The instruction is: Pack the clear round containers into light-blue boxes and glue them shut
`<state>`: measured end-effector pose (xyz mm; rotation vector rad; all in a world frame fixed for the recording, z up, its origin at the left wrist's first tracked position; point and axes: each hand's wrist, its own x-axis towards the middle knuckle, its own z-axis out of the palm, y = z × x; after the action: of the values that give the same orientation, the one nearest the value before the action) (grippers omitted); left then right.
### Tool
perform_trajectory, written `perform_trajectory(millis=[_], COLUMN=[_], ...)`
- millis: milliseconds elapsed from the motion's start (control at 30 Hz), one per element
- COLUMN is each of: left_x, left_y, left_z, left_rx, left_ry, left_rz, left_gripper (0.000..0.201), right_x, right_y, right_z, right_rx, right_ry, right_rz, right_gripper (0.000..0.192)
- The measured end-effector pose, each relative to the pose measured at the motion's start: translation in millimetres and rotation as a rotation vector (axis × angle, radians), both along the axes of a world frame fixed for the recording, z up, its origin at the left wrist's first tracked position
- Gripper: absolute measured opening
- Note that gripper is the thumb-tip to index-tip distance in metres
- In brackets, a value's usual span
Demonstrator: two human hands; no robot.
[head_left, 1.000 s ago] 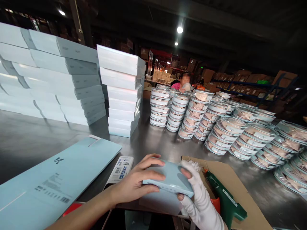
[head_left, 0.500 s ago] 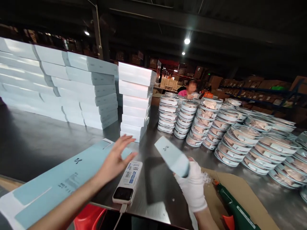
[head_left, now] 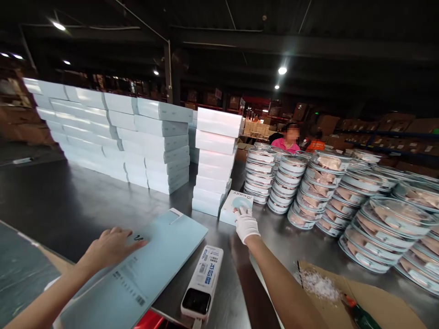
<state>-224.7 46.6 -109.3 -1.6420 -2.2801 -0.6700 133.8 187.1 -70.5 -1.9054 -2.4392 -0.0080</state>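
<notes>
Fingers of our gloved right hand [head_left: 245,224] press flat on the small blue box [head_left: 236,205] at frame centre, beside the white box stack [head_left: 215,160]. Our bare left hand [head_left: 109,249] lies spread on the flat blue sleeve [head_left: 154,260], lower left of the table [head_left: 68,201].

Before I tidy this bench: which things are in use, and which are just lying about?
In use:
left hand flat on the blue sheet
gloved right hand on the small box

Lying about:
scanner
box stacks
round tubs
cardboard
glue gun
</notes>
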Motion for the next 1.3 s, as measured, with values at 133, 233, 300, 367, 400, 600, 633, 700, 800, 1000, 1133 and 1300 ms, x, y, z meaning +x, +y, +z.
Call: perform_trajectory(millis=[133, 233, 300, 367, 400, 600, 633, 700, 800, 1000, 1133, 1300], left_x=[4, 11, 23, 46, 61, 132, 136, 141, 148, 190, 215, 231], left_y=[-2, -11, -23, -39, -49, -90, -89, -84, -69, -67, -74, -49], left_z=[11.4, 43.6, 71.9, 98.0, 108.2, 128.1, 128.6, 129.3, 125.9, 109.8, 132.7, 137.4], left_rx=[-0.008, 0.005, 0.027, 0.080, 0.214, 0.631, 0.638, 0.660, 0.619, 0.283, -0.257, -0.352], left_ry=[0.014, 0.010, 0.020, 0.051, 0.122, 0.292, 0.269, 0.189, -0.016, -0.097, -0.312, -1.008], left_rz=[0.017, 0.086, 0.122, 0.062, 0.000, -0.687, -0.664, -0.623, -0.635, -1.007, -1.118, -1.318], left_gripper=[0.034, 0.040, 0.055, 0.051, 0.045, 0.006, 0.007, 0.015, 0.016, 0.120, 0.118, 0.031], right_x=[-12, -9, -4, 1, 3, 35, 45, 62, 79, 95, 112, 121], right_y=[-3, -47, -94, -142, -162, -212, -214, -218, -230, -261, -265, -258], right_z=[21.3, 50.7, 71.3, 86.0, 90.1, 91.3, 92.6, 97.2, 104.3, 113.8, 118.2, 122.5], right_rx=[0.031, 0.185, 0.358, 0.626, 0.868, 0.253, -0.058, -0.473, -0.461, 0.136, 0.335, 0.814], right_ry=[-0.001, 0.039, 0.078, 0.115, 0.140, 1.122, 1.310, 1.460, 1.408, 1.217, 1.062, 1.148], right_rz=[-0.009, -0.005, 0.038, 0.142, 0.242, 0.256, 0.244, 0.266, 0.305, 0.111, 0.014, -0.012], right_gripper=[0.057, 0.059, 0.047, 0.034, 0.028, 0.025, 0.030, 0.043, 0.043, 0.028, 0.022, 0.033])
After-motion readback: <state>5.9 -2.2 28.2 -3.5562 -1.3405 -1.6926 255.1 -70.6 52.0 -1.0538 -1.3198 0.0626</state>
